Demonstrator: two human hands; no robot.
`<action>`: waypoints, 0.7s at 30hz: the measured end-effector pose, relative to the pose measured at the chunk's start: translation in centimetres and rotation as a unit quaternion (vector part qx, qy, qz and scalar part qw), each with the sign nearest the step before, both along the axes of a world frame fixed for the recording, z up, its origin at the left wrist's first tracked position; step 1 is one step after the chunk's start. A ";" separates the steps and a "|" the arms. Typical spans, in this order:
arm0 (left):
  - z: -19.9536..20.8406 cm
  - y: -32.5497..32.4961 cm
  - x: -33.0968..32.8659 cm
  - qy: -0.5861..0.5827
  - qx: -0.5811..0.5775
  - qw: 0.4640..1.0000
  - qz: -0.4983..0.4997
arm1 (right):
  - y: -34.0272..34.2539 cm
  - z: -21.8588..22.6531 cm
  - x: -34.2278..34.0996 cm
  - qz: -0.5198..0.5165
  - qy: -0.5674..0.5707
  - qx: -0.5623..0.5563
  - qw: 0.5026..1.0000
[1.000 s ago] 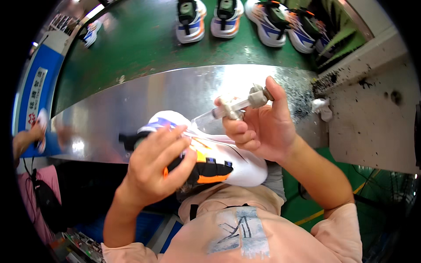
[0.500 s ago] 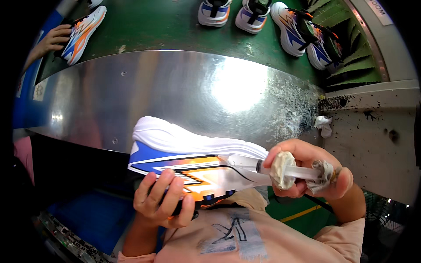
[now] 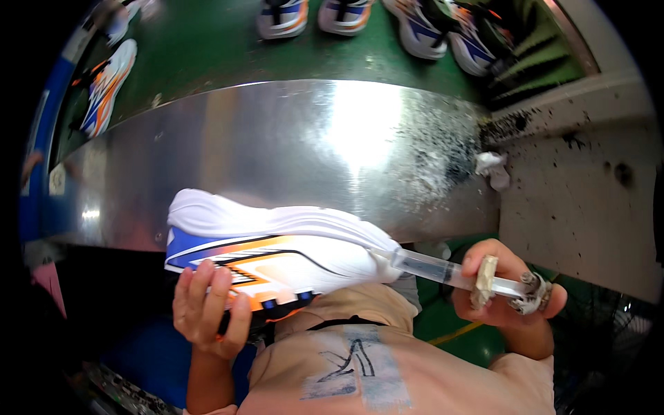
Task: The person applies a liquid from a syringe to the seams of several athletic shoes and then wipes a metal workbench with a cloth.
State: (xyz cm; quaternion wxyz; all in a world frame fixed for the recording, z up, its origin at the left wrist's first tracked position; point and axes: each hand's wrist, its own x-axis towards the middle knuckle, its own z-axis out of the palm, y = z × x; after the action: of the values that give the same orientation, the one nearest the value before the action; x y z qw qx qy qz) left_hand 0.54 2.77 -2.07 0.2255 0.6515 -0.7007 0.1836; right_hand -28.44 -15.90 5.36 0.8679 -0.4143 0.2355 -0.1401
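A white sports shoe (image 3: 277, 249) with blue and orange side panels lies on its side in the air before my chest, its thick white sole facing away from me. My left hand (image 3: 211, 301) is wrapped round its upper near the heel. In my right hand (image 3: 508, 283) is a clear syringe (image 3: 425, 266), its flange and plunger end padded with pale, dirty wrapping. The thumb presses on the plunger end. The syringe's nozzle points left, at the seam between sole and upper near the toe; whether it touches is hard to tell.
A metal ledge (image 3: 263, 152) with a scuffed right part runs along a green conveyor belt (image 3: 200, 48). Several similar shoes (image 3: 346, 17) stand on the belt, one shoe (image 3: 107, 86) at far left. Crumpled white paper (image 3: 492, 169) lies by the grey side wall (image 3: 567, 200).
The nozzle has gone along the seam from mid-shoe to the toe. Both hands and the shoe appear further left and the syringe barrel shows more fully. Another person's hand has left the far-left shoe.
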 end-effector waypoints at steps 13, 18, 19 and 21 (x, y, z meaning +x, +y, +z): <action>2.7 -3.5 0.3 -0.017 0.029 0.998 -0.052 | 2.6 -2.2 -2.5 -0.119 -0.051 0.039 0.991; 4.5 -5.9 0.2 0.018 0.069 0.996 -0.051 | 3.4 -3.0 -1.9 -0.141 -0.076 0.085 0.983; 4.8 -6.5 0.3 0.029 0.075 0.996 -0.047 | 3.6 -3.4 -1.9 -0.139 -0.090 0.086 0.982; 5.3 -8.2 0.4 0.068 0.088 0.992 -0.060 | 4.0 -3.9 -1.3 -0.156 -0.107 0.070 0.980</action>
State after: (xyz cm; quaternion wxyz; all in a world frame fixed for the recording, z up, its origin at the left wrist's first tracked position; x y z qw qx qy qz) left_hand 0.91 -5.47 3.20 0.2255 0.6365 -0.7349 0.0624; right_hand -29.73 -11.90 1.50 0.8824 -0.2939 0.2124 -0.3000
